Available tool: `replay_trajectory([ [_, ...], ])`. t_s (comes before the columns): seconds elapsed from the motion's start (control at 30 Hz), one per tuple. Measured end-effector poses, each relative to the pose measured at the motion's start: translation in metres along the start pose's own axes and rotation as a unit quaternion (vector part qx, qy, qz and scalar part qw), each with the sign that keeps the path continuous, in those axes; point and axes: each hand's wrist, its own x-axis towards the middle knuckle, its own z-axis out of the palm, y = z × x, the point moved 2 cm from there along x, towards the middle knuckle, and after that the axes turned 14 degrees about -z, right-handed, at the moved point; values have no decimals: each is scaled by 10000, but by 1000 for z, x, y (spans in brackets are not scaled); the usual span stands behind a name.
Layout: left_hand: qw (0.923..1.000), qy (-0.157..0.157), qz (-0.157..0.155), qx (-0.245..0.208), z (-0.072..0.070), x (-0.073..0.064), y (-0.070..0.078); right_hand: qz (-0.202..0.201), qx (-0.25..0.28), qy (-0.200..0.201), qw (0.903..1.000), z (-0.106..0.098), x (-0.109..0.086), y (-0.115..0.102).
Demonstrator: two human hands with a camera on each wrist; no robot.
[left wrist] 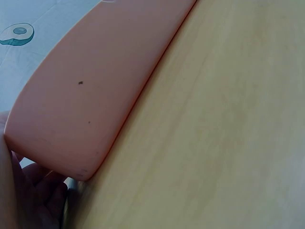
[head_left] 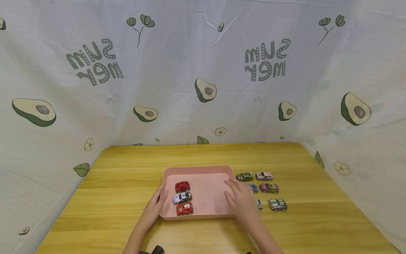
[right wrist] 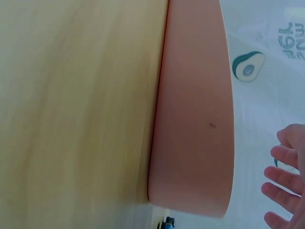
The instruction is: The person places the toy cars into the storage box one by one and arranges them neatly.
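Observation:
A shallow pink tray point(head_left: 209, 197) sits on the table with three toy cars stacked in a column at its left: a red car with black marks point(head_left: 182, 186), a white-and-blue car point(head_left: 182, 198) and another red car point(head_left: 185, 209). My left hand point(head_left: 156, 202) grips the tray's left side; in the left wrist view its fingers point(left wrist: 45, 188) curl by the tray's corner point(left wrist: 71, 157). Above the tray's right side hovers my right hand point(head_left: 242, 199), fingers spread and holding nothing. The right wrist view has those fingers point(right wrist: 283, 177) apart from the tray wall point(right wrist: 193, 124).
Several toy cars stand right of the tray, among them a dark green car point(head_left: 245, 176), a pale pink car point(head_left: 264, 176), a purple car point(head_left: 269, 188) and a white-and-green car point(head_left: 277, 204). My right hand partly covers a blue car point(head_left: 253, 188). A printed cloth point(head_left: 177, 70) hangs behind the wooden table point(head_left: 127, 183).

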Motion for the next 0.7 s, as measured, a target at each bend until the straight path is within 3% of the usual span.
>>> replay_trajectory([
  [0.17, 10000, 22, 41, 33, 0, 0, 0, 118, -35, 52, 9999, -5, -6, 9],
  [0.37, 10000, 2, -33, 11, 0, 1, -1, 584, 259, 128, 9979, -10, -20, 25],
  [0.7, 10000, 34, -10, 36, 1, 1, -1, 1283, 287, -605, 9895, -21, -38, 51],
])
